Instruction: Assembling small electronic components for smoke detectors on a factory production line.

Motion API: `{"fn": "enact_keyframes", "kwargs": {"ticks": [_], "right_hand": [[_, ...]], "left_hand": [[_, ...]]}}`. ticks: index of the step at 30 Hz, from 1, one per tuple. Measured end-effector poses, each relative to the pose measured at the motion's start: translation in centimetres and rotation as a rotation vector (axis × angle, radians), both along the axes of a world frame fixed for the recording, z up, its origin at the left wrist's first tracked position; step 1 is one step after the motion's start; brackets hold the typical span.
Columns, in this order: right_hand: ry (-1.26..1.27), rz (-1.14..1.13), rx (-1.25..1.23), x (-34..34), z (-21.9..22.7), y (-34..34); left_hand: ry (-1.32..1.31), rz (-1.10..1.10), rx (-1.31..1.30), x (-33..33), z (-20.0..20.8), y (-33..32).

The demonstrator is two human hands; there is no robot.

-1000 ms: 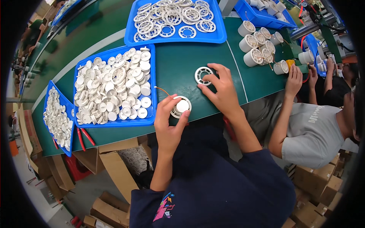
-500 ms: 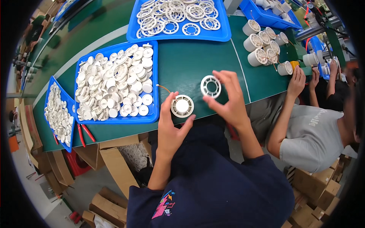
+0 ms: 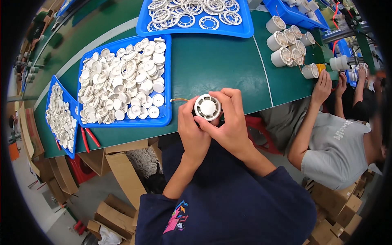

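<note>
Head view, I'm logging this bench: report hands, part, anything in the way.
Left hand and right hand both on round white part. Spoked side toward camera; thin wire pokes out leftward. Nothing seen blocking; blue tray sits apart, left.

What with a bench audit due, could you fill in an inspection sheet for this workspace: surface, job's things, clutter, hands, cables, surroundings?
Surface: green bench with a pale line across it.
Job's things: round white part held up over the bench's near edge; discs in one blue tray, rings in another farther off.
Clutter: red handles at the near edge, by the disc tray.
Hands: left hand and right hand both grip the part.
Cables: thin wire sticking out left of the hands; more wires among the white cups, right.
Surroundings: co-worker at right; open carton below the bench.
</note>
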State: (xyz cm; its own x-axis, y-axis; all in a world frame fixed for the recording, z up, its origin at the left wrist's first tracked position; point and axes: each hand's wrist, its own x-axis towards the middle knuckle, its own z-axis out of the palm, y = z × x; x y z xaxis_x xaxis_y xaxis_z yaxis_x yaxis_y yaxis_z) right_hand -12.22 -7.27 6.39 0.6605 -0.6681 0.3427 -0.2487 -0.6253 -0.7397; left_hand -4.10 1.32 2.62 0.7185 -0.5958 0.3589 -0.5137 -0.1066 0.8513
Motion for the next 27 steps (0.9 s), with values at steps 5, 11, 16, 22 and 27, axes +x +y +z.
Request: {"fn": "enact_keyframes", "kwargs": {"ticks": [5, 11, 16, 22, 27], "right_hand": [[-0.01, -0.04, 0.02, 0.2, -0.1, 0.5], [-0.009, -0.045, 0.032, 0.2, 0.0, 0.6], [0.013, -0.053, 0.111, 0.0, 0.0, 0.3], [0.074, -0.19, -0.125, -3.9, 4.9, -5.0], [-0.107, -0.486, -0.085, -6.5, 6.5, -8.1]], "left_hand": [[0.022, -0.011, 0.013, 0.1, -0.1, 0.1], [-0.003, 0.002, -0.01, 0.0, -0.2, 0.1], [-0.052, -0.054, -0.055, 0.0, 0.1, 0.0], [0.036, -0.233, -0.076, -2.6, 1.2, -6.2], [0.063, -0.362, -0.058, -5.6, 0.9, -11.3]]}}
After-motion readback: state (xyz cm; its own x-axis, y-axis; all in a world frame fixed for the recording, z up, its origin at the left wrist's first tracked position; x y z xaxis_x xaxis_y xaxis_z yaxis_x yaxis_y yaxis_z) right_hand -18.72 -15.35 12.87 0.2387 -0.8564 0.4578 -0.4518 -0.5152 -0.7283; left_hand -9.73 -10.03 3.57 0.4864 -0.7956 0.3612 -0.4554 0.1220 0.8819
